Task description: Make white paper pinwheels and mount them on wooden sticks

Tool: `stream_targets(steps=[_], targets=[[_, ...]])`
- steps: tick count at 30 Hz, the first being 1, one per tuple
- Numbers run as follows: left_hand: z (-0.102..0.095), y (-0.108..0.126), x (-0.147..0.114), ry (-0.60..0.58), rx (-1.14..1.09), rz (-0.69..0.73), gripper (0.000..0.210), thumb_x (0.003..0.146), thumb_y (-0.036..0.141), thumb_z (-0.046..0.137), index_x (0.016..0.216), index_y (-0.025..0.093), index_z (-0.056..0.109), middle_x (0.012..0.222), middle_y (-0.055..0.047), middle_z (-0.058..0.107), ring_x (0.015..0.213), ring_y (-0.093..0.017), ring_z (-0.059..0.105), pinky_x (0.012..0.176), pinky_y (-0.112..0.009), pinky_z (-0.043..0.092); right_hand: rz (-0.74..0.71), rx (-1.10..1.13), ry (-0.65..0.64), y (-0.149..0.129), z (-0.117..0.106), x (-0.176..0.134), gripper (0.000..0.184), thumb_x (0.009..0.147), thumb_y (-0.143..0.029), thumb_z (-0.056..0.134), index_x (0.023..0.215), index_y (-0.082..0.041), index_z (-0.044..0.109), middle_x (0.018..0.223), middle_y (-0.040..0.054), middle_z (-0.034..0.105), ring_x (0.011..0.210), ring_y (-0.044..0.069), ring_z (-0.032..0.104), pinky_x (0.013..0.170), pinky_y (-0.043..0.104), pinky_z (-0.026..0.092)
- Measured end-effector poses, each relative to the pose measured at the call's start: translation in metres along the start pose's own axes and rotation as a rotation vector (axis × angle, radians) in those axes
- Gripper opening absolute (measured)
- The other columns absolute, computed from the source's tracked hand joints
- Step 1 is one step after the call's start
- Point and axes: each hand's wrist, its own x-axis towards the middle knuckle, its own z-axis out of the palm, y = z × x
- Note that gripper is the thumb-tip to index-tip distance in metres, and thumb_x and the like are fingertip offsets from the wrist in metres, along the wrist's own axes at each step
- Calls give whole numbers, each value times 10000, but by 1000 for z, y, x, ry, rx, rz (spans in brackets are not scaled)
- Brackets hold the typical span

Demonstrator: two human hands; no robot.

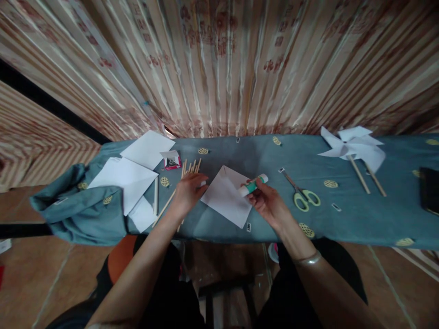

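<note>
Across the green cloth [356, 214], saw loose paper [125, 180], a red box [172, 161] and sticks [168, 209] at left. Pinched a small white piece [203, 183] in the nearly closed left hand [188, 191], beside a square sheet [222, 196]; gripped a glue stick [253, 185] in the curled right hand [269, 201], over the sheet's right side. Further right, saw scissors [299, 189] and two pinwheels [345, 148].

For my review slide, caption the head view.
Right hand holding a glue stick over white paper, scissors and paper pinwheels farther right.
</note>
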Motion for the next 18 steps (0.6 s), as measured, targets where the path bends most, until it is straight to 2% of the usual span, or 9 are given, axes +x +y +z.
stream_targets(steps=[2, 6, 8, 11, 15, 16, 18], targets=[[3, -2, 4, -30, 77, 53, 227, 832, 180, 617, 1032, 185, 724, 1144, -105, 698, 1079, -268, 634, 943, -427, 520, 4, -12, 6, 0, -3, 0, 333, 681, -453, 827, 836, -181, 713, 786, 23, 751, 538, 80, 596, 463, 184, 479], [12, -2, 10, -123, 230, 90, 272, 858, 186, 586, 1101, 177, 709, 1177, -122, 672, 1114, -290, 602, 982, -464, 496, -48, -33, 44, -3, -7, -1, 302, 679, -427, 834, 843, -198, 725, 797, 2, 753, 588, 79, 616, 537, 182, 514], [14, -2, 12, -134, 280, 104, 287, 869, 204, 577, 1127, 177, 699, 1155, -123, 674, 1112, -298, 590, 1001, -486, 475, -74, -75, 44, -5, -8, -1, 287, 678, -399, 838, 860, -205, 728, 814, 2, 756, 601, 86, 620, 557, 193, 524], [13, -1, 14, -115, 297, 134, 316, 885, 230, 567, 1175, 160, 671, 1172, -129, 668, 1125, -306, 568, 1016, -501, 455, -84, -119, 58, -7, -8, -2, 264, 674, -342, 842, 875, -211, 732, 874, 17, 764, 617, 101, 623, 577, 219, 535], [13, 10, 8, 15, 281, 181, 348, 935, 221, 493, 1239, 106, 616, 1341, -168, 580, 1250, -320, 486, 1059, -514, 414, -66, -131, 78, -6, -9, -2, 253, 666, -347, 849, 841, -208, 731, 864, 16, 762, 626, 101, 629, 596, 225, 535], [15, 16, 4, 28, 259, 213, 332, 948, 204, 462, 1216, 98, 626, 1324, -170, 592, 1243, -309, 494, 1061, -504, 416, -59, -128, 75, -5, -10, -2, 256, 662, -354, 853, 830, -208, 728, 837, 8, 757, 618, 95, 626, 590, 216, 529], [22, 27, -6, -25, 178, 290, 308, 963, 173, 421, 1165, 122, 649, 1254, -144, 640, 1201, -269, 531, 1037, -465, 448, -51, -123, 70, -4, -11, -1, 252, 665, -373, 853, 800, -211, 716, 769, -12, 737, 603, 89, 622, 579, 208, 519]])
